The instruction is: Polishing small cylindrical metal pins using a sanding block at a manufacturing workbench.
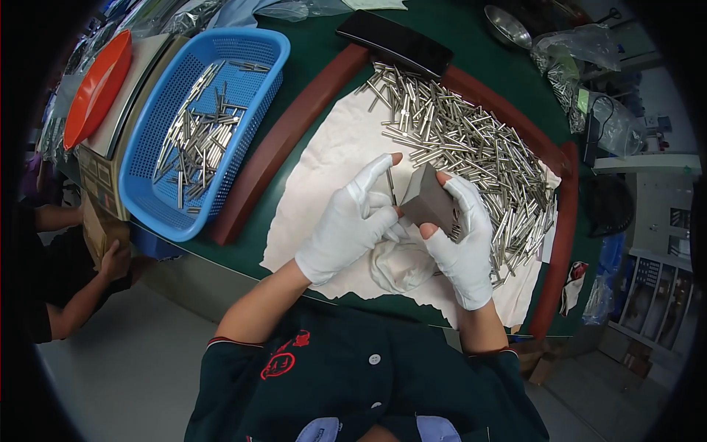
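My left hand (pixel 346 228), in a white glove with bare fingertips, pinches a thin metal pin (pixel 391 187) end to end between forefinger and thumb. Close beside it, my right hand (pixel 465 247), gloved the same way, grips a grey block (pixel 428 200) with flat faces. Whether the pin touches the block I cannot tell. A large heap of shiny metal pins (pixel 479 147) lies beyond and to the right of my hands, on a pale cloth (pixel 317 169). Below the hands sits a crumpled white cloth (pixel 401 267).
Dark red wooden bars (pixel 283 140) frame the work area on a green table (pixel 309 48). A blue basket (pixel 254 110) with pins stands left, near an orange tray (pixel 99 88). At the back lies a black phone (pixel 394 43). Another person's hand (pixel 114 261) holds a cardboard box at left.
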Motion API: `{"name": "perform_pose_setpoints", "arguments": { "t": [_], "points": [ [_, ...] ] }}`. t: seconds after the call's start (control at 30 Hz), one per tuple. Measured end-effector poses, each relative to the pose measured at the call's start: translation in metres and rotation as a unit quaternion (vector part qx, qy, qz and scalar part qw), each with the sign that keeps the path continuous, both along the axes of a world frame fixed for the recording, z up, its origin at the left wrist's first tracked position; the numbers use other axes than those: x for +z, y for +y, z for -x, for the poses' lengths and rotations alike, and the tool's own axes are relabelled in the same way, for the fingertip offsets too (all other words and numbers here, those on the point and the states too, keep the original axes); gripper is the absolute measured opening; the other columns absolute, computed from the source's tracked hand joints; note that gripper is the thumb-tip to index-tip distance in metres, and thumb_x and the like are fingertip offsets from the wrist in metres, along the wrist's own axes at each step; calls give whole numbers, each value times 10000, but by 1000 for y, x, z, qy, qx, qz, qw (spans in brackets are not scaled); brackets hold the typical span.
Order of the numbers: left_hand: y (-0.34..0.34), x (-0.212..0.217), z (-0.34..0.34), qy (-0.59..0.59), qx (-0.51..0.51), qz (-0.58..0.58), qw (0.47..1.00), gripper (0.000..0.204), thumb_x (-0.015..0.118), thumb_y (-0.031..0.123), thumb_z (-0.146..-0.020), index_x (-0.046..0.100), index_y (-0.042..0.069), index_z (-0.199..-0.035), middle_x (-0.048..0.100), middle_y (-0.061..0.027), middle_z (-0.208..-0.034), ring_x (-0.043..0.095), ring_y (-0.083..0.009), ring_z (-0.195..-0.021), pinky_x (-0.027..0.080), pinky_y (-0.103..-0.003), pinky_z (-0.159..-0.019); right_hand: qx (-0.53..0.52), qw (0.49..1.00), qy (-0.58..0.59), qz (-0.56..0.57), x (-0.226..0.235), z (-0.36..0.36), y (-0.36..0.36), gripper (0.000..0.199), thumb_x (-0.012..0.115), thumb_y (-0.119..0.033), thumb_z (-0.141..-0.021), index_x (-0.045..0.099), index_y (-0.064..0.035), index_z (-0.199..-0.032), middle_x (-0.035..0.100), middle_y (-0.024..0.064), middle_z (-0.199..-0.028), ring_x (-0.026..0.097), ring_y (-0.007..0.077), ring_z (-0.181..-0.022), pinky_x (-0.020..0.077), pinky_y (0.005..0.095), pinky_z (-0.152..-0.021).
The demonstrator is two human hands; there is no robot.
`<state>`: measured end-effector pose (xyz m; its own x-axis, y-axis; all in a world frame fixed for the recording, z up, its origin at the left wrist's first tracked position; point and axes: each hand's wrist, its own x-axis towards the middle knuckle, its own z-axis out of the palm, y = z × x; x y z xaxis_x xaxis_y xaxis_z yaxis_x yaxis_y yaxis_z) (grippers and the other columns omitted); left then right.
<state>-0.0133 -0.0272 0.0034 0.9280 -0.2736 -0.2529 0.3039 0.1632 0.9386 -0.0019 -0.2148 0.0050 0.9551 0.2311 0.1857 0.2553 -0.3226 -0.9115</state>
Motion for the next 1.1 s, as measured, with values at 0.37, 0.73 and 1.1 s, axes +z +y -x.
{"name": "perform_pose_setpoints", "arguments": {
  "t": [0.37, 0.73, 1.1],
  "points": [
    [-9, -30, 3, -254, 69, -136, 955, 638, 488, -89, -816, 397, 112, -1414, 585, -82, -697, 583, -205, -579, 486, -277, -608, 46, 999, -7, -12, 0, 2, 2, 623, 758, -164, -666, 539, 19, -1220, 541, 171, -1202, 551, 282, -1092, 431, 360, -956],
    [-8, -28, 4, -351, 85, -175, 916, 538, 503, -58, -831, 476, 139, -1330, 661, -158, -1056, 676, -302, -757, 541, -328, -679, 35, 999, 24, -28, 0, 3, 3, 618, 761, -203, -685, 542, 21, -1218, 537, 170, -1205, 552, 277, -1086, 428, 355, -956],
    [-3, -13, 9, -156, 1, -96, 983, 547, 543, -116, -832, 430, 33, -1346, 618, -110, -1140, 606, -160, -1037, 490, -277, -872, 45, 999, 1, -31, 5, 4, 1, 589, 768, -146, -659, 555, 40, -1176, 549, 145, -1103, 569, 243, -1012, 456, 333, -900]
  ]
}}
